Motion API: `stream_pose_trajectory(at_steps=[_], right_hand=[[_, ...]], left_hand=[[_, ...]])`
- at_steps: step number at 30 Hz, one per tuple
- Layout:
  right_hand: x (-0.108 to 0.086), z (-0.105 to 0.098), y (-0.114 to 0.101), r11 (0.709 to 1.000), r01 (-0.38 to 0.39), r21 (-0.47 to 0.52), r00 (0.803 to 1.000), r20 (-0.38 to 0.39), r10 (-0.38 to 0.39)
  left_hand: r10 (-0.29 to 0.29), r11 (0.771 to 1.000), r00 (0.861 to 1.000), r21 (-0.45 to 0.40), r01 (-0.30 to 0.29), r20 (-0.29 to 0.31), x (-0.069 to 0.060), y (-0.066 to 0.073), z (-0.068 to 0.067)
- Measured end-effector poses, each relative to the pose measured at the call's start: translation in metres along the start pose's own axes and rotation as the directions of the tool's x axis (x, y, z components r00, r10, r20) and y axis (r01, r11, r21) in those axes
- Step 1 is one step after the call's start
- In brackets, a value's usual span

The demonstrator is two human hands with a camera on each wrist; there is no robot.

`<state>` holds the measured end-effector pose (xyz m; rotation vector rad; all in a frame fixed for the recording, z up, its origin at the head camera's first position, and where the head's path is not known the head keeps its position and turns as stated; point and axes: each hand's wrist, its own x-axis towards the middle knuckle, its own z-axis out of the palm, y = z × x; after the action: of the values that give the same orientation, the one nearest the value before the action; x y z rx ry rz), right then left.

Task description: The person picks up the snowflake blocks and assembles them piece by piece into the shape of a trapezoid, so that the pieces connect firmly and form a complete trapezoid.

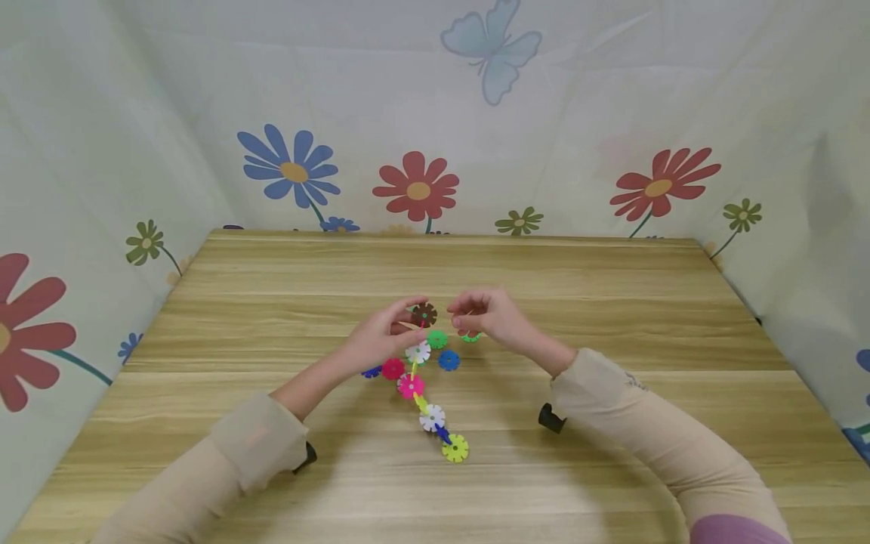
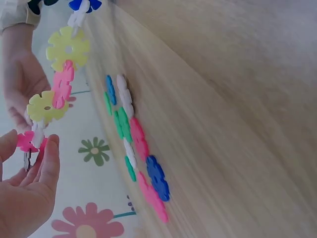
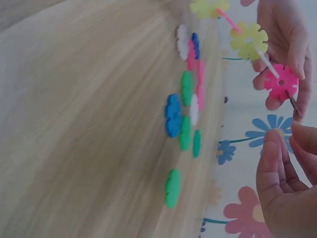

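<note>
Flower chain (image 1: 411, 387) is in the left hand (image 1: 377, 332), held by its far end above the table (image 1: 544, 272). The left thumb and fingers pinch it around a pink flower (image 3: 281, 82), and a brown flower (image 1: 425, 314) pokes out at the very tip. The right hand (image 1: 496, 317) is close by, its fingers bent and its thumb a bit apart from them, with nothing to be seen in between. From the brown end, the chain runs back toward the person: pink, white, yellow, pink, yellow, white, blue, and last a yellow flower (image 1: 455, 449). That makes nine flowers stuck together, so a good long bit looks done. I cannot tell if the low end touches the table. Under and past the hands, loose flowers lie flat on the table: a blue one (image 1: 448, 360), a dark blue one (image 3: 195, 45), four green ones (image 3: 172, 188), two pink ones (image 3: 200, 84) and two white ones (image 3: 182, 42). Those ten are not joined to anything yet. Behind the table hangs a cloth (image 1: 381, 91) with big painted flowers.
</note>
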<state>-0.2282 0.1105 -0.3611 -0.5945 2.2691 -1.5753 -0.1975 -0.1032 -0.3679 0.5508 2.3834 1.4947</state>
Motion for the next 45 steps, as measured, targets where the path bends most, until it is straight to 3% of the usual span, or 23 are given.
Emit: stream_pose_trajectory(at_steps=[6, 14, 23, 34, 38, 45], right_hand=[[0.005, 0.000, 0.019, 0.990, -0.042, -0.134, 0.994, 0.096, 0.055], [0.012, 0.008, 0.037, 0.966, -0.030, -0.259, 0.978, 0.191, 0.082], [0.013, 0.017, 0.045, 0.905, 0.005, -0.426, 0.972, 0.214, 0.095], [0.013, 0.022, 0.046, 0.867, 0.009, -0.499, 0.977, 0.189, 0.098], [0.010, 0.021, 0.046, 0.885, 0.006, -0.465, 0.979, 0.182, 0.089], [0.005, 0.018, 0.038, 0.963, 0.026, -0.269, 0.991, 0.136, 0.012]], left_hand=[[-0.039, 0.998, 0.996, 0.036, 0.042, -0.075, -0.001, -0.010, -0.011], [-0.087, 0.995, 0.993, 0.044, 0.091, -0.085, -0.001, -0.019, -0.018], [-0.085, 0.995, 0.992, 0.045, 0.090, -0.088, -0.002, -0.022, -0.018], [-0.096, 0.995, 0.992, 0.032, 0.100, -0.087, -0.002, -0.024, -0.018], [-0.097, 0.995, 0.991, -0.004, 0.098, -0.096, -0.003, -0.023, -0.015], [-0.092, 0.996, 0.989, -0.031, 0.090, -0.112, -0.006, -0.018, -0.006]])
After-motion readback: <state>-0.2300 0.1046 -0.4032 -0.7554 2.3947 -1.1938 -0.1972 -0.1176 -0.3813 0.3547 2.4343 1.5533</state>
